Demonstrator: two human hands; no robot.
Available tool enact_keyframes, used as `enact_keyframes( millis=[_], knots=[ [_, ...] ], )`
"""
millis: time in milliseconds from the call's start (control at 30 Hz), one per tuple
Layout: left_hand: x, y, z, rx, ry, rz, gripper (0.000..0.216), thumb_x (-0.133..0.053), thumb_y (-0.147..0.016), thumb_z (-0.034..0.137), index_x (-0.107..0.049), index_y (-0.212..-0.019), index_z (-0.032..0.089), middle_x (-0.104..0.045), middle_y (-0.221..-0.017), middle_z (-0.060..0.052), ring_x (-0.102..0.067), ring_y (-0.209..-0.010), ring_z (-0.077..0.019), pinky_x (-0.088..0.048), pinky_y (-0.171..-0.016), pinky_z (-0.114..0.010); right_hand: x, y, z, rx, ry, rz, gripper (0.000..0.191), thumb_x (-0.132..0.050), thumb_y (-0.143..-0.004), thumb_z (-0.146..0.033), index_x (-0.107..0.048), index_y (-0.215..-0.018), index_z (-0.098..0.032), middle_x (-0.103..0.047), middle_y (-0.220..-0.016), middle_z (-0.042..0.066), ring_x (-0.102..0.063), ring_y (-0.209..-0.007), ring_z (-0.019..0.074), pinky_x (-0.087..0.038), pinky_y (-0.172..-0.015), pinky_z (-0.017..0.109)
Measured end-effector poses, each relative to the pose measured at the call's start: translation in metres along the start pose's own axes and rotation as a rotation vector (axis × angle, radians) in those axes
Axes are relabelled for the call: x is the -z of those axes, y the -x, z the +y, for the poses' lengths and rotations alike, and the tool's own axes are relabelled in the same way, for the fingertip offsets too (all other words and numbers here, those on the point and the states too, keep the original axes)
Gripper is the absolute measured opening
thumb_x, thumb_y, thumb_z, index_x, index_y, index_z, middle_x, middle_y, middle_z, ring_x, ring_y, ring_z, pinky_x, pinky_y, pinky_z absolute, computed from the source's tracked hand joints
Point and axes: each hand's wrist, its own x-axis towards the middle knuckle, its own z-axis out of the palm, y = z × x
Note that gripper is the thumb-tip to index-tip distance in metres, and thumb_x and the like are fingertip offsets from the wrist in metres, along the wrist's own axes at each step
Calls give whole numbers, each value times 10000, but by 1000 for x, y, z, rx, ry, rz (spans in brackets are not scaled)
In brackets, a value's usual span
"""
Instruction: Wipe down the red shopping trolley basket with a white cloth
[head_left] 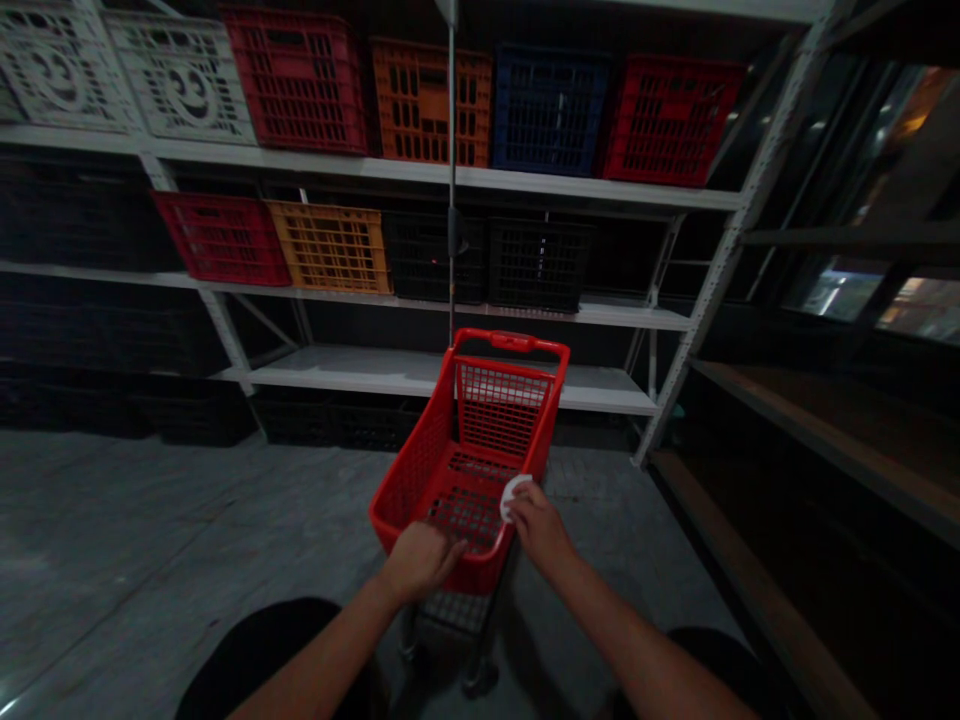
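In front of me stands a red plastic shopping cart (pixel 487 457) with grid walls and a slatted floor, its handle at the far end. My left hand (pixel 421 560) is closed over the cart's near rim, the thumb lying along the inside and the other fingers mostly hidden. At the right side rim, my right hand (pixel 534 515) pinches a small white cloth (pixel 513 496), thin and soft-looking. Whether it is fabric or paper I cannot tell. The cloth lies against or just above the rim. No goods are visible in the basket.
White metal shelving (pixel 405 372) runs behind the cart, holding red, orange, blue, white and black plastic crates. A thin pole (pixel 452 130) rises from the cart's far left corner. Dark shelves (pixel 840 440) line the right side. The grey concrete floor (pixel 135 540) surrounds the cart.
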Motion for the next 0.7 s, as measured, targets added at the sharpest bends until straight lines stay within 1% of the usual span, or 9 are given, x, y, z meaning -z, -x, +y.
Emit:
enact_keyframes(
  millis=[67, 133, 233, 333, 367, 433, 500, 600, 700],
  knots=[
    [1, 1, -4, -7, 10, -7, 637, -80, -892, 447, -624, -732, 158, -649, -707, -104, -609, -710, -170, -414, -691, -286, 1, -14, 11, 5, 35, 71, 211, -464, -776, -44, -642, -839, -138, -576, -995, 105, -549, -904, 174, -449, -830, 307],
    [2, 1, -8, -19, 11, -18, 617, -83, -895, 431, -621, -748, 167, -646, -708, -99, -606, -717, -172, -418, -705, -294, -6, -15, 10, 34, 74, 81, 209, -461, -786, -56, -640, -840, -150, -614, -939, 96, -548, -907, 189, -448, -839, 335],
    [3, 1, -14, -8, 12, -17, 596, -105, -897, 419, -619, -736, 164, -639, -706, -101, -600, -733, -177, -422, -740, -308, -24, 5, -12, 127, 90, -1, 217, -458, -797, -67, -628, -881, -171, -641, -865, 70, -554, -852, 184, -458, -809, 331],
    [6, 2, -21, -5, 51, -5, 562, -145, -897, 403, -619, -707, 168, -641, -719, -89, -590, -767, -168, -392, -852, -328, -39, 26, -32, 231, 69, -83, 253, -454, -797, -56, -608, -961, -172, -644, -912, 65, -550, -841, 175, -460, -797, 310],
    [7, 2, -23, -15, 65, -1, 549, -155, -899, 389, -618, -698, 174, -642, -717, -77, -587, -769, -160, -363, -906, -338, -41, 27, -33, 256, 64, -94, 267, -452, -795, -52, -603, -980, -171, -643, -936, 65, -547, -849, 174, -459, -799, 303],
    [8, 2, -28, -38, 81, 11, 520, -175, -899, 358, -617, -690, 183, -642, -711, -52, -585, -759, -145, -280, -1000, -360, -39, 21, -25, 283, 69, -88, 285, -449, -786, -43, -604, -991, -164, -640, -976, 68, -541, -876, 175, -456, -812, 300],
    [8, 3, -34, -40, 78, 26, 494, -191, -898, 331, -618, -694, 187, -643, -718, -38, -586, -757, -139, -209, -1047, -378, -30, 4, -7, 257, 105, -55, 297, -435, -774, -27, -617, -968, -159, -641, -990, 75, -540, -889, 176, -452, -820, 308],
    [8, 3, -43, -7, 58, 28, 456, -224, -888, 309, -619, -699, 182, -652, -739, -37, -589, -780, -141, -180, -1061, -383, -10, -28, 24, 101, 185, 35, 285, -421, -769, -21, -640, -901, -148, -652, -951, 89, -552, -865, 180, -450, -807, 325],
    [13, -2, -41, 92, 57, 45, 430, -241, -878, 294, -620, -705, 186, -661, -760, -37, -592, -809, -144, -202, -1050, -381, 12, -53, 44, -40, 209, 232, 253, -423, -799, -73, -645, -900, -140, -643, -974, 101, -552, -911, 189, -428, -859, 354]
  ],
)
